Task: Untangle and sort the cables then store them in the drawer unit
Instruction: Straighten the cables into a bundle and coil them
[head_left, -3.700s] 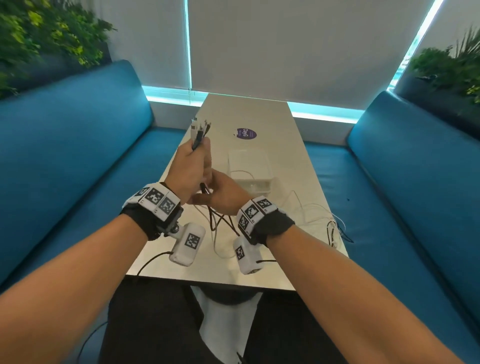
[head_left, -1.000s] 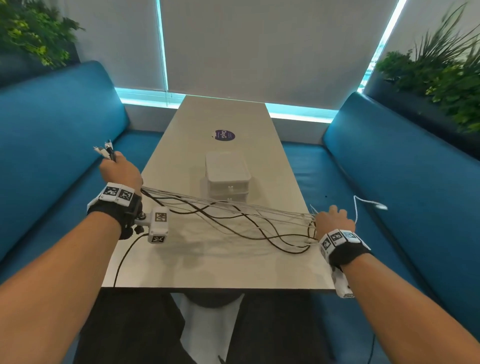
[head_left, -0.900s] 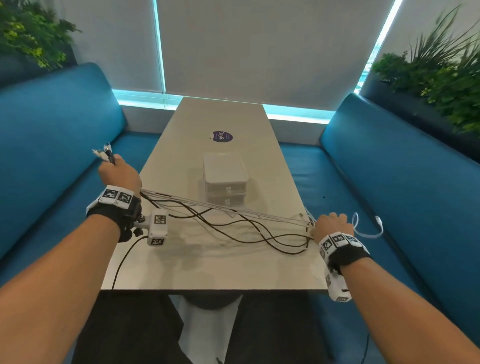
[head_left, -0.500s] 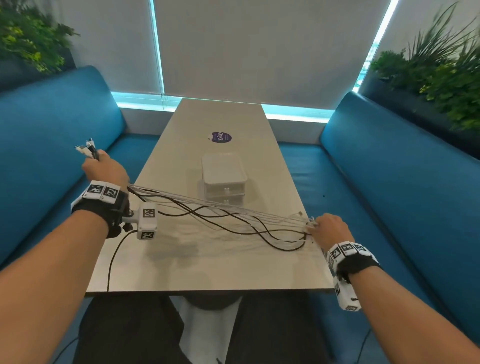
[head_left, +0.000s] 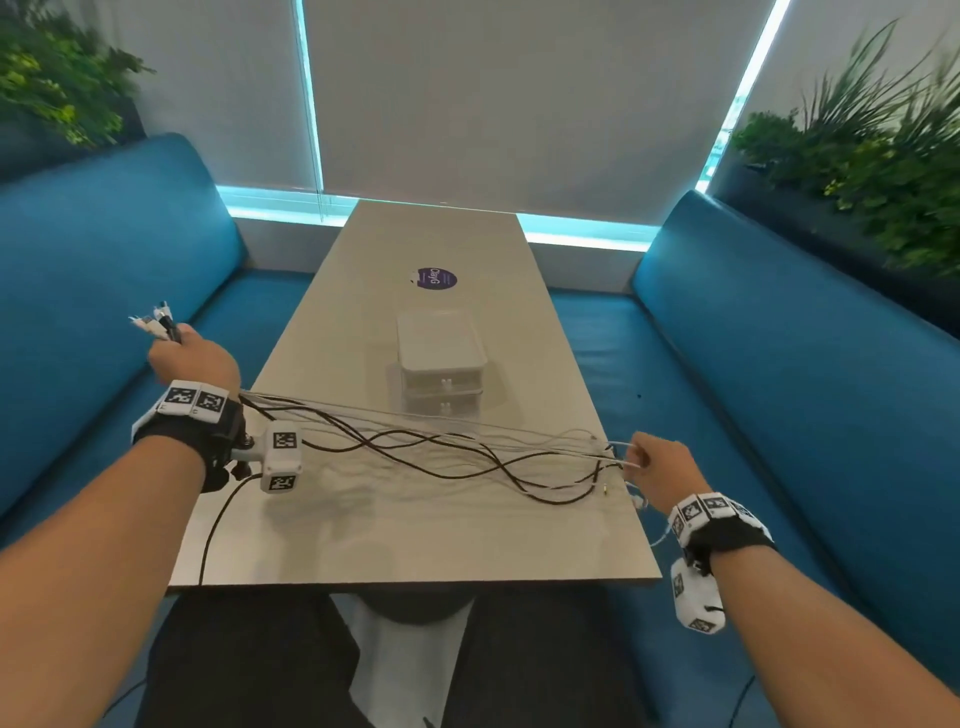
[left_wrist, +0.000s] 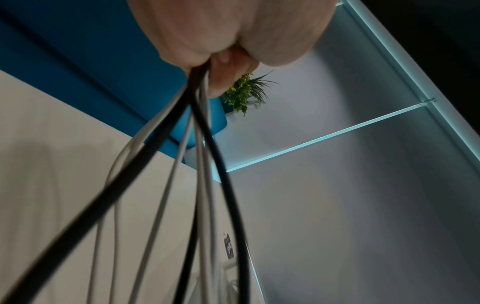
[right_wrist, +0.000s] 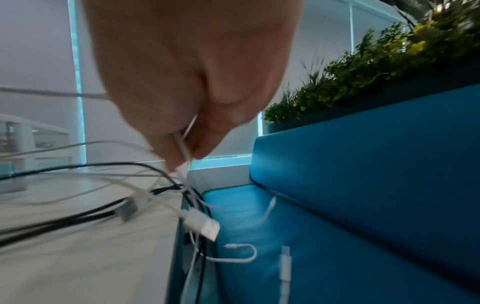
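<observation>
Several black and white cables (head_left: 441, 447) stretch low across the table between my hands. My left hand (head_left: 189, 358) is fisted round one end of the bundle (left_wrist: 200, 127) beyond the table's left edge, with the plugs (head_left: 156, 319) sticking out past the fist. At the table's right edge my right hand (head_left: 657, 470) pinches white cable (right_wrist: 185, 152). Loose ends and a white USB plug (right_wrist: 201, 225) hang over that edge. The white drawer unit (head_left: 441, 364) stands mid-table behind the cables, its drawers closed.
A pale table (head_left: 415, 545) runs between two blue benches (head_left: 779, 389). A purple sticker (head_left: 436, 279) lies beyond the drawer unit. Plants (head_left: 883, 156) top both bench backs. White cable ends (right_wrist: 284, 261) lie on the right seat.
From a clump held before my chest, my hands moved apart and drew the cables out across the table. In the last second the right hand slid nearer the table edge.
</observation>
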